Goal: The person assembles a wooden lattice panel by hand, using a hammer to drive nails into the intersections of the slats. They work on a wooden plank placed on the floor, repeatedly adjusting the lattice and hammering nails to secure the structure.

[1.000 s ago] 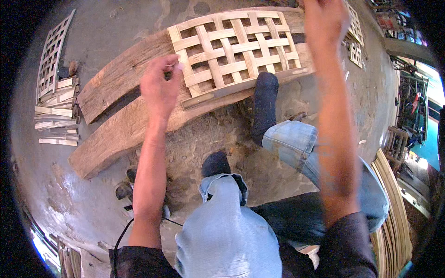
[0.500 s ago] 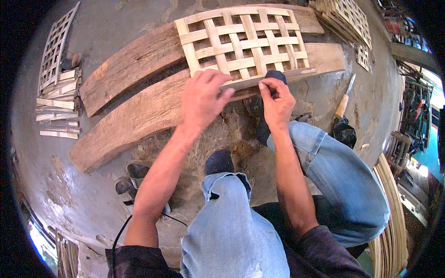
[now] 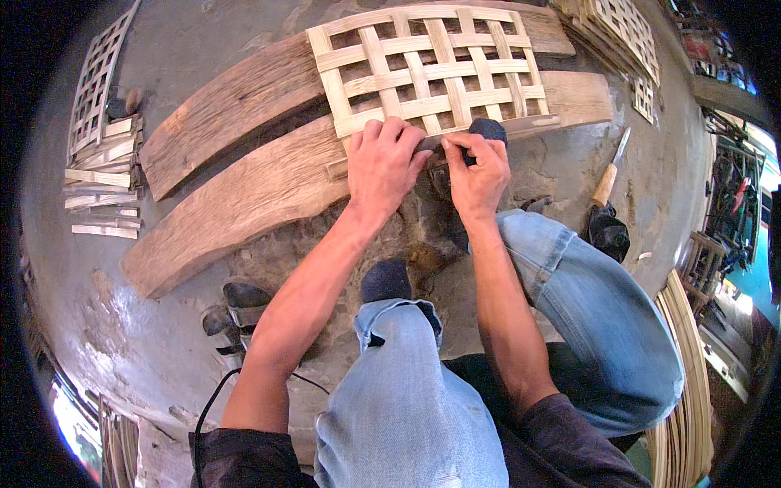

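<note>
The woven bamboo lattice panel (image 3: 427, 69) lies flat across two curved wooden planks (image 3: 244, 191) on the concrete floor (image 3: 154, 342), straight ahead of the person and just beyond both hands. Its near edge sits under the fingertips. The left hand (image 3: 382, 167) is spread palm down, fingers curled over that near edge and pressing on the loose bamboo strip (image 3: 521, 126) that runs along the panel's lower border; it is half open and grips nothing closed around. The right hand (image 3: 478, 175) is just beside it, touching or nearly touching, with thumb and forefinger pinched tight on something thin and dark at the strip's edge; what it pinches is too small to tell. A dark-socked foot (image 3: 486, 130) rests on the strip right next to the right hand's knuckles.

To the right, well apart from the hands, a wooden-handled knife (image 3: 608, 175) lies on the floor beside a crumpled black cloth (image 3: 608, 232). On the far left lie cut bamboo slats (image 3: 102, 183) and another lattice (image 3: 98, 77). A bundle of long bamboo strips (image 3: 691, 382) curves along the right rim.

Half a second ago the two hands were already at the panel's near edge; since then they have drawn closer together and the left hand has flattened further over the edge. A second ago the right arm was raised far past the panel and the left hand hovered alone at its left corner.
</note>
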Tool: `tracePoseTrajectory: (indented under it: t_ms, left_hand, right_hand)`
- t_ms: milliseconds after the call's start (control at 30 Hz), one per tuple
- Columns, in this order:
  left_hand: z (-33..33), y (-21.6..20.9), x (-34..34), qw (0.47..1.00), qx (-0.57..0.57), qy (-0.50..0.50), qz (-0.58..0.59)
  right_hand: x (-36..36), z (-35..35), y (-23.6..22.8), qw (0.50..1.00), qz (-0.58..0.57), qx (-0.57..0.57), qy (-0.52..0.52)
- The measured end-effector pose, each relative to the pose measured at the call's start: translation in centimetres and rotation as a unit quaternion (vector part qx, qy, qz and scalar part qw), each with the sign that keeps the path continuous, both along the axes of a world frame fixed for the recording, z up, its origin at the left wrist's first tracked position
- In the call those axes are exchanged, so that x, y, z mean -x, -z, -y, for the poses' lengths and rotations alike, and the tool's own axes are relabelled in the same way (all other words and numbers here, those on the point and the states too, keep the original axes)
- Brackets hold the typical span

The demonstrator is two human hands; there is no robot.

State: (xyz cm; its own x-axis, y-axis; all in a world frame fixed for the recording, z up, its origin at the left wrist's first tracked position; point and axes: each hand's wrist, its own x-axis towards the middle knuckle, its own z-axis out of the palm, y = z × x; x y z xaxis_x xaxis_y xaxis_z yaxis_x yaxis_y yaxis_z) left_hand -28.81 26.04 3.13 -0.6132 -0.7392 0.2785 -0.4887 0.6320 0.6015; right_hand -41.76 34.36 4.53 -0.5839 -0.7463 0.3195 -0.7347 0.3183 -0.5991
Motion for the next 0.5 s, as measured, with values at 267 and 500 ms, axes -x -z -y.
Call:
tracePoseTrajectory:
  t_ms: [267, 500]
  left_hand:
    - [-0.05, 0.19, 0.11, 1.000, 0.027, 0.000, 0.011]
    - [0.00, 0.41, 0.00, 1.000, 0.007, 0.001, 0.000]
  right_hand:
    - [0.01, 0.10, 0.01, 1.000, -0.019, 0.000, -0.011]
    - [-0.05, 0.07, 0.10, 1.000, -0.027, -0.008, -0.010]
